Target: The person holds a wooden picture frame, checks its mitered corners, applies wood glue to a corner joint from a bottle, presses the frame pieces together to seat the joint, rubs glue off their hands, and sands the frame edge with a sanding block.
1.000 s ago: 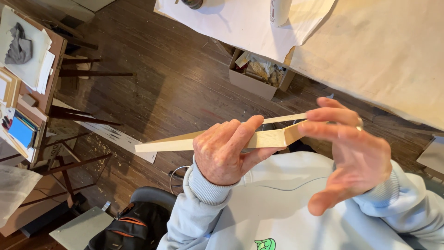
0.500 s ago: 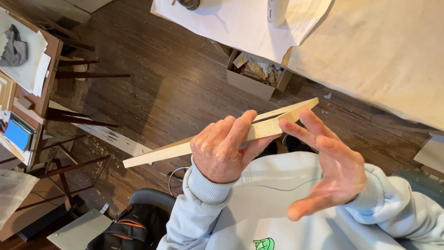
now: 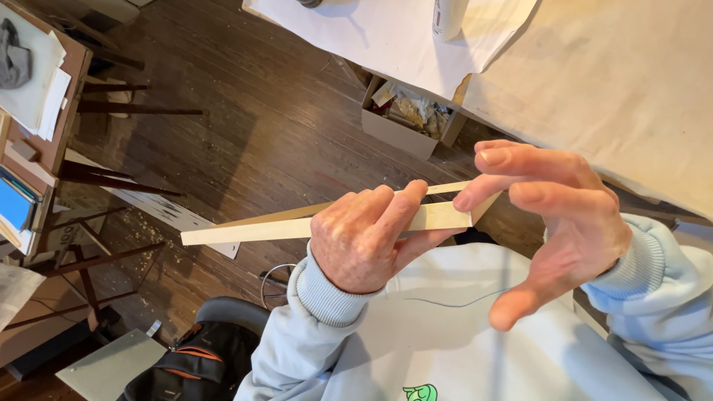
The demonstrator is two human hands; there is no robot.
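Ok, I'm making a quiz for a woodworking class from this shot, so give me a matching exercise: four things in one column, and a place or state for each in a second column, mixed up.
Things:
1. wood strip
2. left hand
3. right hand
4. cardboard box

Places or states:
A. on the floor under the table edge, full of scraps
B. fingers spread, fingertips at the strip's end
C. closed around the strip's middle
D. pale, long and thin, held above the dark floor

Pairs: 1-D, 2-C, 3-B, 4-A
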